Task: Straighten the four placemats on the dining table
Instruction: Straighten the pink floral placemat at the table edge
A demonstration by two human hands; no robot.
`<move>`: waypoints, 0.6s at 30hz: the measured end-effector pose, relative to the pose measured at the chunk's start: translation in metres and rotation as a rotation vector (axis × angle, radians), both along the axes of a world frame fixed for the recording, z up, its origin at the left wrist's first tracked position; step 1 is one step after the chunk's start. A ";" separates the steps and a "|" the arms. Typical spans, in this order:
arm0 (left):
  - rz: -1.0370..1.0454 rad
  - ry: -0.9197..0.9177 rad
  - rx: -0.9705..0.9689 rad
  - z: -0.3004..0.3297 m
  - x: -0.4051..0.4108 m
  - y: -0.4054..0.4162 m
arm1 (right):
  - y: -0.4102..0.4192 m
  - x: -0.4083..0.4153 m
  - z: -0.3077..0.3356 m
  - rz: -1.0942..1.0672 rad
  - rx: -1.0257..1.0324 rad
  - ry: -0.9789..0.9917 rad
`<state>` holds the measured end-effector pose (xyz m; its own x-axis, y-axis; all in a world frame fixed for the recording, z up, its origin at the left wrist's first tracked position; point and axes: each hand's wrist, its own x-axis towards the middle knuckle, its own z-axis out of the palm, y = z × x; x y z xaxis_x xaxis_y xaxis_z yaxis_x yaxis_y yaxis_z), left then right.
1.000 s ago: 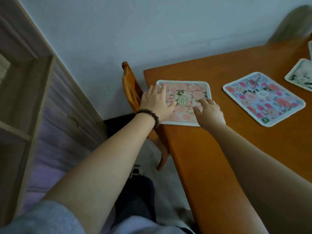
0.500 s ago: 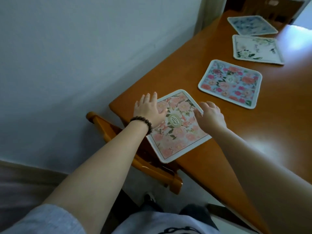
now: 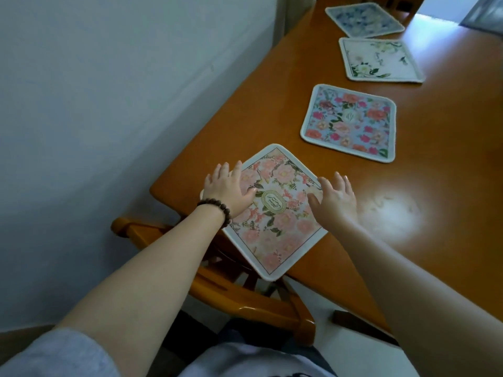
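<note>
Four square placemats lie in a row on the orange wooden table (image 3: 408, 240). The nearest, a pink floral placemat (image 3: 275, 227), sits turned like a diamond, its near corner hanging over the table edge. My left hand (image 3: 228, 190), with a bead bracelet at the wrist, rests flat on its left side, fingers spread. My right hand (image 3: 336, 200) lies flat on its right edge, fingers apart. Beyond lie a blue placemat with red flowers (image 3: 349, 122), a white floral placemat (image 3: 381, 59) and a pale blue placemat (image 3: 363, 19).
A wooden chair (image 3: 217, 289) stands tucked under the table's near corner, below the overhanging mat. A pale wall (image 3: 109, 104) runs along the table's left side. Glare shines on the tabletop right of my right hand.
The view has swung right, so all the mats show. The pink mat now sits more diagonal and nearer the edge. My right hand went from curled on the mat's edge to flat.
</note>
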<state>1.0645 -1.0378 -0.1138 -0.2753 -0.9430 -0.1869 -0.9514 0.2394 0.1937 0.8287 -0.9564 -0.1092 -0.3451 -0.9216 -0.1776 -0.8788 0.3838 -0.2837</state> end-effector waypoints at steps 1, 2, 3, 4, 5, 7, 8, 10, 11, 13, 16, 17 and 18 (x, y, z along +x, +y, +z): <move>-0.020 -0.016 0.008 -0.008 0.001 -0.003 | 0.004 0.002 -0.009 -0.016 0.020 0.006; -0.042 -0.035 0.015 -0.016 0.002 -0.006 | 0.009 0.005 -0.019 -0.034 0.045 0.007; -0.063 -0.054 0.021 -0.024 0.003 -0.010 | 0.013 0.008 -0.028 -0.054 0.069 0.005; -0.080 -0.070 0.030 -0.031 0.003 -0.015 | 0.017 0.011 -0.037 -0.078 0.092 0.002; -0.090 -0.083 0.046 -0.037 0.003 -0.020 | 0.021 0.014 -0.046 -0.106 0.112 0.000; -0.096 -0.113 0.086 -0.047 0.004 -0.030 | 0.028 0.022 -0.060 -0.173 0.141 -0.013; -0.092 -0.128 0.103 -0.051 0.005 -0.035 | 0.031 0.026 -0.067 -0.212 0.146 -0.023; -0.085 -0.137 0.122 -0.059 0.005 -0.044 | 0.035 0.033 -0.076 -0.289 0.153 -0.030; -0.092 -0.131 0.124 -0.063 0.004 -0.048 | 0.036 0.036 -0.080 -0.314 0.165 -0.025; -0.113 -0.108 0.142 -0.068 0.001 -0.055 | 0.035 0.042 -0.085 -0.330 0.188 -0.028; -0.138 -0.134 0.174 -0.077 -0.005 -0.058 | 0.030 0.050 -0.090 -0.323 0.190 -0.071; -0.149 -0.161 0.165 -0.081 -0.005 -0.055 | 0.028 0.051 -0.091 -0.321 0.191 -0.081; -0.155 -0.175 0.150 -0.084 -0.004 -0.052 | 0.024 0.051 -0.092 -0.317 0.189 -0.083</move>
